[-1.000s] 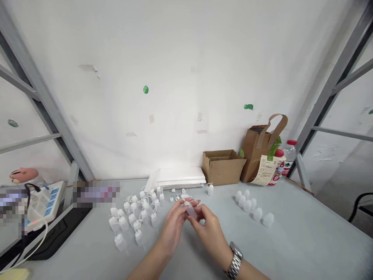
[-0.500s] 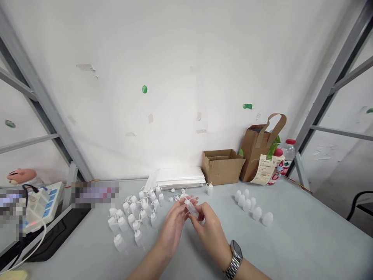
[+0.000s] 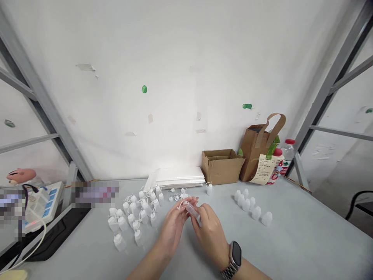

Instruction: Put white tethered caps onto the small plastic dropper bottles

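gripping small bottle (image 3: 192,210) in both hands, left hand (image 3: 174,224), right hand (image 3: 210,232), tip aimed upper-left

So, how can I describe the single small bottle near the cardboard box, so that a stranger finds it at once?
Start at the open cardboard box against the white wall. Just in front of its left corner, on the grey table, one small white bottle stands alone, upright, apart from both bottle groups.
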Motion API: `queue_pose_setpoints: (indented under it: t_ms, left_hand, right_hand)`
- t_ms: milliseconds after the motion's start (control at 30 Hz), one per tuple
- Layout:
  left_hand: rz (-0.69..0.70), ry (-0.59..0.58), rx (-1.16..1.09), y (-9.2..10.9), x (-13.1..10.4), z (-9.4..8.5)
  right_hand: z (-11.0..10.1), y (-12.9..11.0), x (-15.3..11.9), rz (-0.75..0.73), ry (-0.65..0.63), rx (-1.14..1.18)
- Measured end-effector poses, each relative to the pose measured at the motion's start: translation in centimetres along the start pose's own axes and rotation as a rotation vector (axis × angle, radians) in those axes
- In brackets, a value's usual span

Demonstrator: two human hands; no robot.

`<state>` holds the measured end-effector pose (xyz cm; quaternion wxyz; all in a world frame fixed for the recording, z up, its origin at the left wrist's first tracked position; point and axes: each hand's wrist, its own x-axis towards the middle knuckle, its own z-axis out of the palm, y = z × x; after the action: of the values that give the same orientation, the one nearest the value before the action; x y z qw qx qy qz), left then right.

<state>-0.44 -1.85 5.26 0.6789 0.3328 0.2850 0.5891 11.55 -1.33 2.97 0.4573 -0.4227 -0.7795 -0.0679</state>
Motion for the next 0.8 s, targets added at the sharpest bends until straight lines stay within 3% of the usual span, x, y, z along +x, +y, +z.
queue_pose_setpoints:
  t_ms: [133, 300, 633, 800]
  left_hand:
    - [-0.018, 0.015, -0.017, 0.17, -0.28, 0.33]
    - [-0.047, 0.016, -0.058, 0.07, -0.13, 0.22]
    - [-0.108, 0.022, -0.095, -0.07, 0.13, -0.41]
    - [-0.074, -0.01, -0.053, 0.14, -0.03, -0.08]
  right_hand:
    - [0.0, -0.03, -0.19, -0.081, 0.024, -0.122]
    - [0.05, -0.05, -0.21, -0.081, 0.032, -0.158]
    - [-0.23, -0.47, 0.04, 0.089, -0.03, 0.076]
    - [-0.45, -0.56, 0.22, 0.079, -0.007, 0.068]
